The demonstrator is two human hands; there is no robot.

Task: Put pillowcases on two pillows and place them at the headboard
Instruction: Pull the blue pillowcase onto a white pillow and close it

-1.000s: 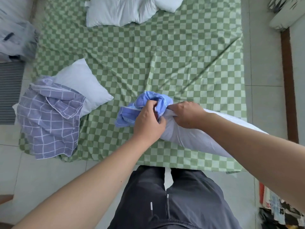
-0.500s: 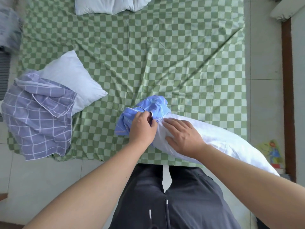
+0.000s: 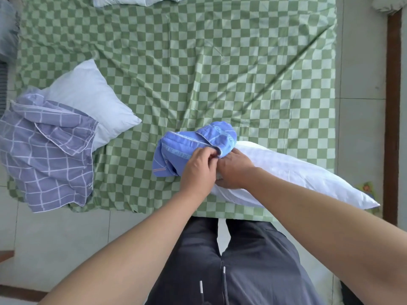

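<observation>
A bare white pillow (image 3: 295,172) lies across the near edge of the bed, its right end hanging past the mattress. A bunched blue pillowcase (image 3: 193,144) covers its left end. My left hand (image 3: 199,168) pinches the pillowcase's hem. My right hand (image 3: 235,170) grips the pillow's end right beside it, fingers tucked under the blue cloth. A second white pillow (image 3: 92,100) lies at the bed's left side, with a purple grid-patterned pillowcase (image 3: 46,155) draped over its near end.
The bed carries a green checked sheet (image 3: 220,62). White bedding (image 3: 132,0) lies at the far top edge. Grey cloth (image 3: 7,34) sits off the bed's upper left. A brown wooden strip (image 3: 392,106) runs along the tiled floor on the right.
My right hand has gone from lying flat on the pillow to gripping its end under the blue cloth. My left hand shifted its hold along the hem. The view has tilted slightly downward.
</observation>
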